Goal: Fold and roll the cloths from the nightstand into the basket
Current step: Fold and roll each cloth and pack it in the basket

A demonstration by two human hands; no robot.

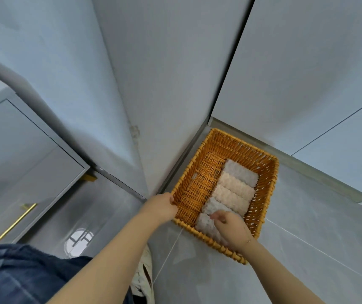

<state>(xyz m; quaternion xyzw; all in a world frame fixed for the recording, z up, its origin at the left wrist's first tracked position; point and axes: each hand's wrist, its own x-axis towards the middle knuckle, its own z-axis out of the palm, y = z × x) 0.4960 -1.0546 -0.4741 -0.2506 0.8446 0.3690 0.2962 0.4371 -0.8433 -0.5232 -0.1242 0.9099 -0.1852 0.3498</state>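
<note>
The nearest rolled cloth [205, 226] is pinched under the right hand [230, 227], its long axis running across the basket [267, 194], parallel to the four rolls beyond. The basket's left rim is gripped by the curled fingers of the left hand [160, 206].

1 wicker basket [199, 148]. 5 rolled cloths in it, in 1 row along the basket's right wall: 3 grey-white ( [240, 173], [214, 206], [205, 226]), 2 pale peach ( [236, 185], [230, 199]) between them. 2 hands at the basket: left hand [161, 206] on its near-left rim, right hand [232, 227] inside.

Nearest cloth [205, 224] partly under right hand [230, 230]
</note>
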